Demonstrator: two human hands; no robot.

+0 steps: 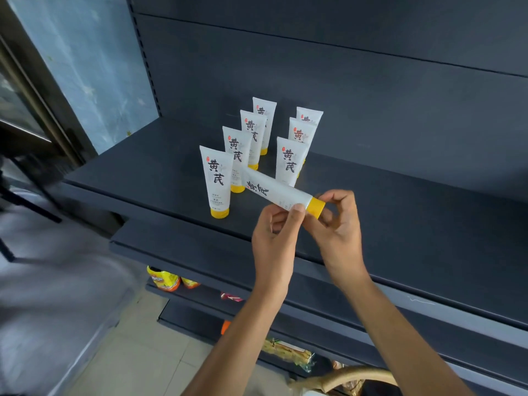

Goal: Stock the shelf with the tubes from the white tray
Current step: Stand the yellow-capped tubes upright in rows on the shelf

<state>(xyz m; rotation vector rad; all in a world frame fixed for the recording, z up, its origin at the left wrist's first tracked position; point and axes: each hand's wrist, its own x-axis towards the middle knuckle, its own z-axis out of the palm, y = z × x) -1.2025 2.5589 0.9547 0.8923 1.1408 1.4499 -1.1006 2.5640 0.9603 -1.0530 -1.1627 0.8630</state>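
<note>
Seven white tubes with yellow caps standing on the dark shelf, four in the left row, three in the right. An eighth tube is up in two hands.

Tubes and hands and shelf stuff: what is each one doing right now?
Held tube: lying sideways in the air, yellow cap on.
Seven shelf tubes: standing upright on their caps, in two rows.
Left hand: grip closed on the held tube's body.
Right hand: fingers pinching the cap end.
Shelf: mostly bare.
Snack bags: lying on a lower shelf.
</note>
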